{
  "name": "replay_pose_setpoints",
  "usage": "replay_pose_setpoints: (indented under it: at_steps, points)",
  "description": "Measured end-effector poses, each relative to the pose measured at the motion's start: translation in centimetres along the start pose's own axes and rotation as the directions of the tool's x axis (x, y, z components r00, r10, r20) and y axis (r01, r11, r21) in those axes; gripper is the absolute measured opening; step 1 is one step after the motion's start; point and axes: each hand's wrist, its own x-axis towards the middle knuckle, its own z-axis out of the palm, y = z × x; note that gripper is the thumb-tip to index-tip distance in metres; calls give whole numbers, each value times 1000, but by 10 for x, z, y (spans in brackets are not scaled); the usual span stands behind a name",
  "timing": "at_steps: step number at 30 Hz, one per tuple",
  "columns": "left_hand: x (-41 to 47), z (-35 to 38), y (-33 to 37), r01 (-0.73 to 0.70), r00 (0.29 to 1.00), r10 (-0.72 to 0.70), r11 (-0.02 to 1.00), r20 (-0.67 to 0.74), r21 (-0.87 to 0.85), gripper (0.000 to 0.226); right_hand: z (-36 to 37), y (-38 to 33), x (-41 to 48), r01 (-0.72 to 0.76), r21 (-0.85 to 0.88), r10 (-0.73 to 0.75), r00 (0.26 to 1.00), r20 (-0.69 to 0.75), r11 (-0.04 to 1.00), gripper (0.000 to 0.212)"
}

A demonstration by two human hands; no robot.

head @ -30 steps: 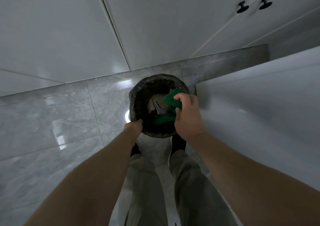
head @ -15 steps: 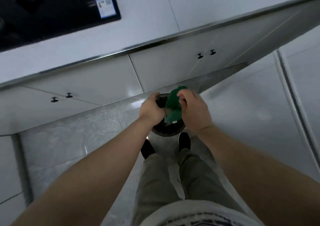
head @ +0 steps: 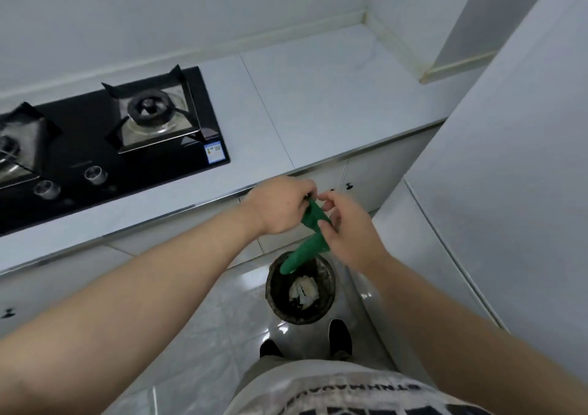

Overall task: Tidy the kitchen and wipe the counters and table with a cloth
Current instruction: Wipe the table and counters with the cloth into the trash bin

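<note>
**One cloth, two hands, over the bin**

Holds one green cloth [head: 313,218] directly above the one dark bin [head: 300,319] on the floor. Grips its upper end with the left hand [head: 283,206], fingers curled round it. Pinches its middle with the right hand [head: 348,230], thumb and fingers closed on the fabric. Lets the lower end dangle over the bin's mouth.

Inside the bin, one pale crumpled wad [head: 304,289]. Beyond the bin, one counter [head: 318,105] with one black hob [head: 79,147]: two burners [head: 149,110], two knobs [head: 94,172]. Nearer than the bin, two dark shoes [head: 340,338].

White walls [head: 191,16], glossy pale floor tiles [head: 206,335], white cabinet doors [head: 366,167] with dark knobs [head: 349,186], a black gas hob [head: 79,147].
</note>
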Motion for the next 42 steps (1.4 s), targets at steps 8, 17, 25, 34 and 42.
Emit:
replay_pose_setpoints:
  at_steps: [8,17,25,34,42]
  points:
    - [4,-66,22,15,993,-9,999,119,-47,21,-4,-17,11,-285,61,271,947,175,957,18]
    - [-9,-126,2,268,964,-211,742,165,-614,17,-30,-32,32,-406,32,393,898,196,913,16]
    - [-14,-124,-15,268,961,-149,316,231,-910,24,-65,-71,49,-380,202,276,871,407,903,45]
    - [-20,-113,-48,265,954,-165,74,250,-962,15,-107,-104,69,-231,223,178,956,232,947,48]
    - [-21,-82,-55,210,970,-191,353,149,-912,32,-111,-146,77,-55,251,19,989,146,966,30]
